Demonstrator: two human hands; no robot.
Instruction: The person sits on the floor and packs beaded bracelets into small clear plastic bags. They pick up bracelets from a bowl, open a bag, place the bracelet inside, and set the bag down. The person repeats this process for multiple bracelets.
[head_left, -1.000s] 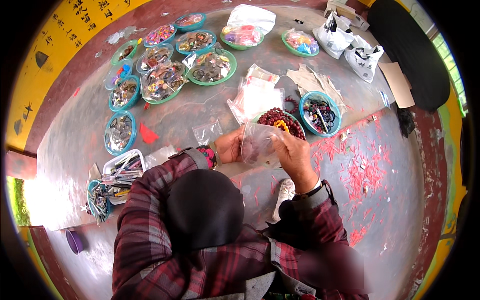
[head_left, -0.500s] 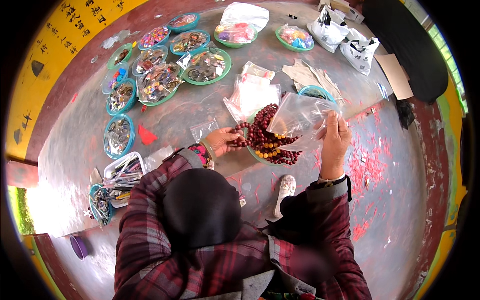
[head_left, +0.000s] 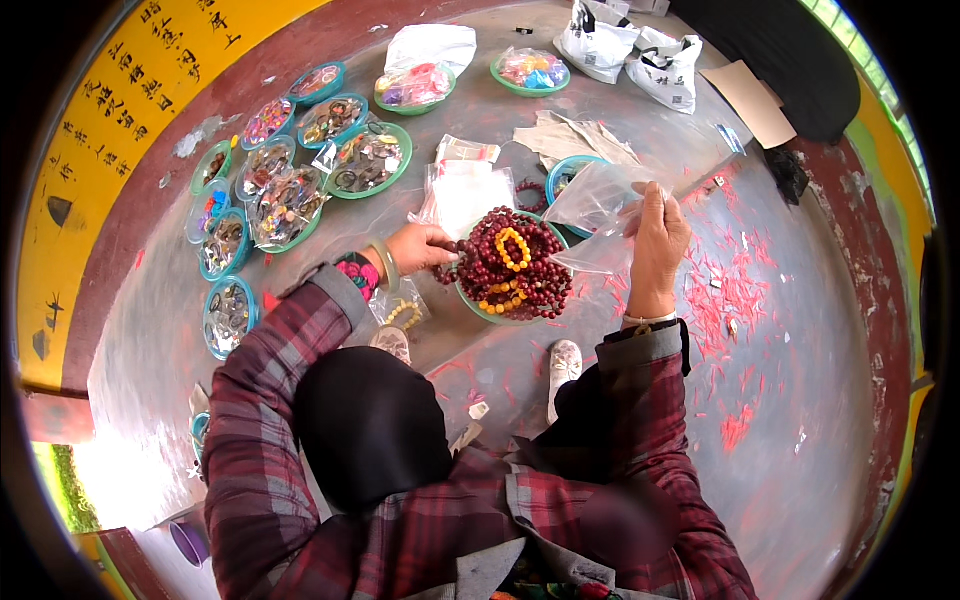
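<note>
Left hand (head_left: 425, 247), grip pinched on dark red beads (head_left: 500, 275) heaped in a green dish (head_left: 470, 300); right hand (head_left: 655, 240) grip clamped on a clear plastic bag (head_left: 600, 205) above. Grey concrete floor (head_left: 620, 400), red paper scraps (head_left: 730, 295), yellow wall (head_left: 110, 130).

Green tray (head_left: 470, 300) mostly buried under dark red beads (head_left: 500, 270); its rim shows only at the near side. Blue tray (head_left: 562, 170) half behind clear plastic bag (head_left: 600, 215). Far-left trays' (head_left: 228, 312) contents too small to identify. Person's lap blurred.
</note>
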